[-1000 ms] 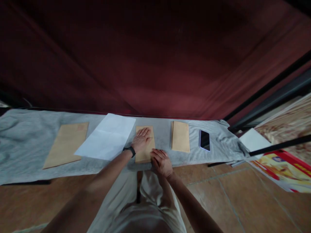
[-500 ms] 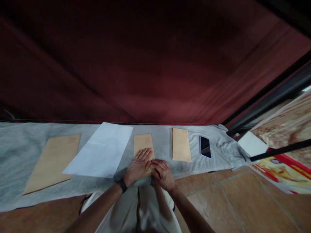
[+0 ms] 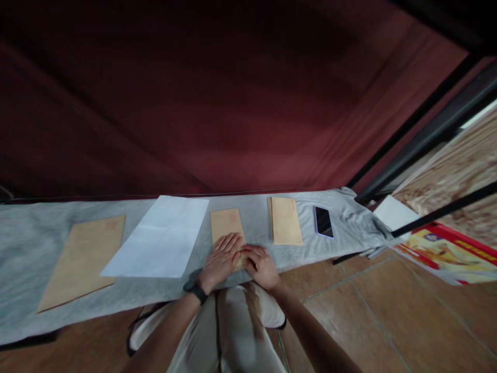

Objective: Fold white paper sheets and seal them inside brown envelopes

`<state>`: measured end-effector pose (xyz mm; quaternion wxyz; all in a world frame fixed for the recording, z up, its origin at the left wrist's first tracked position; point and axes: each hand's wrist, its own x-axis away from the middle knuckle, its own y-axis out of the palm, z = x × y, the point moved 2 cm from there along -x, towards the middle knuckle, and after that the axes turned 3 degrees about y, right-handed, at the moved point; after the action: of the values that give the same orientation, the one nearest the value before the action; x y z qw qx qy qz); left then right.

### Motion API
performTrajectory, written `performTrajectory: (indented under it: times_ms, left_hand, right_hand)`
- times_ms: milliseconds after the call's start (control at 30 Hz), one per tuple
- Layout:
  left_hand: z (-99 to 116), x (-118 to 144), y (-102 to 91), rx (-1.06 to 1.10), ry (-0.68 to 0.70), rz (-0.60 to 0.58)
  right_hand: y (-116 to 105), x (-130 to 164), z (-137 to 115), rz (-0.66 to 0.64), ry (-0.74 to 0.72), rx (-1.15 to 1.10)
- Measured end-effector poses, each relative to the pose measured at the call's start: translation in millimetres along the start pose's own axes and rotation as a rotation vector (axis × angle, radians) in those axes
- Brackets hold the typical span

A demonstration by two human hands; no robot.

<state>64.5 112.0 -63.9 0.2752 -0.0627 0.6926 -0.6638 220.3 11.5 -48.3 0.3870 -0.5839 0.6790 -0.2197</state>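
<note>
Lying lengthwise on a bench (image 3: 255, 224) covered with soft grey cloth (image 3: 351, 228), the small rectangular tan paper envelope (image 3: 225, 221) is positioned directly below the hands. Its far half is exposed and carries a faint reddish mark at the upper right corner; its near half is largely covered. The left hand (image 3: 220, 261), with a black wristband (image 3: 195, 291) at the wrist, rests palm down over the near half, fingers extended and slightly apart, gripping nothing. The right hand (image 3: 262, 265) is partly closed, its bent fingers set at the envelope's near right edge, close beside the left thumb; whether it pinches the paper cannot be determined. To the left of the envelope lies a creased white paper sheet (image 3: 159, 238), its lower left corner overlapping a larger tan paper envelope (image 3: 79, 259). To the right, well clear of the hands, lies a small stack of tan paper envelopes (image 3: 286, 221), followed by a dark-screened phone with a purple edge (image 3: 323, 221).
</note>
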Motion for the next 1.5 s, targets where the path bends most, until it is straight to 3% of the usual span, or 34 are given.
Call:
performTrajectory:
  times_ms: [267,533,800,967,1100,1300,1500]
  left_hand:
    - [16.3,17.2,-1.1,-0.042,-0.053,0.013]
    - [43.2,44.5,-9.1,-0.054,-0.077,-0.028]
    - [41.9,67.8,-18.0,0.05,-0.073,-0.04]
    - [37.1,72.1,-27.1,0.121,-0.057,-0.046]
    - [38.5,72.8,-26.6,0.086,-0.059,-0.03]
    - [52.1,72.6,-1.6,-0.149,-0.08,0.018]
    - [66.7,66.0,22.6,-0.252,-0.159,0.123]
  right_hand:
    - [4.0,-2.5,3.2,0.052,0.071,0.01]
    - [5.8,-5.0,9.0,0.016,0.082,0.016]
    - [10.6,-11.1,8.4,0.035,0.056,-0.012]
    - [11.9,-50.4,8.3,0.038,0.123,0.087]
    - [31.1,-96.8,5.5,0.073,0.101,0.157]
    - [70.7,-136.3,17.5,0.057,0.162,0.401]
    - [65.4,-151.2,35.5,0.059,0.22,0.438]
